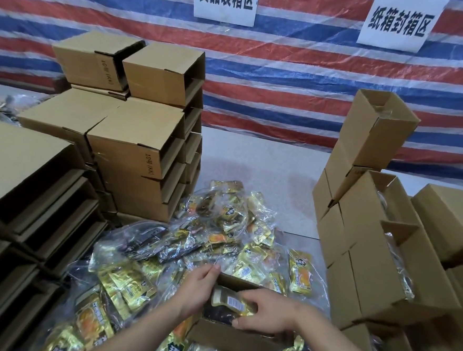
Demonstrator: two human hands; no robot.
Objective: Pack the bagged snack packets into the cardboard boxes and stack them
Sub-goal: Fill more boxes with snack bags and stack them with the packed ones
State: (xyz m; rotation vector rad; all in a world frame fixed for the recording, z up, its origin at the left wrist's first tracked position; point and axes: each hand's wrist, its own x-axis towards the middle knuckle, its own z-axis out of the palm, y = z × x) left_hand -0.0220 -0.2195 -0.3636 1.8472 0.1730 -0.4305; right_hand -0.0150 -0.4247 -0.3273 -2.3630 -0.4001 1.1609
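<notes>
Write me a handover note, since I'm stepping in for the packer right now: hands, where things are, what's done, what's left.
Left hand: holds the far edge of the open cardboard box in front of you.
Right hand: presses a bag of snack packets down into that box.
Loose bagged snack packets are heaped on the table around the box.
Empty boxes are stacked on the left.
Done: filled boxes are stacked on the right, bags showing at their open ends.
Left: seat this bag, add the box to the right stack, then pack the rest of the heap.
</notes>
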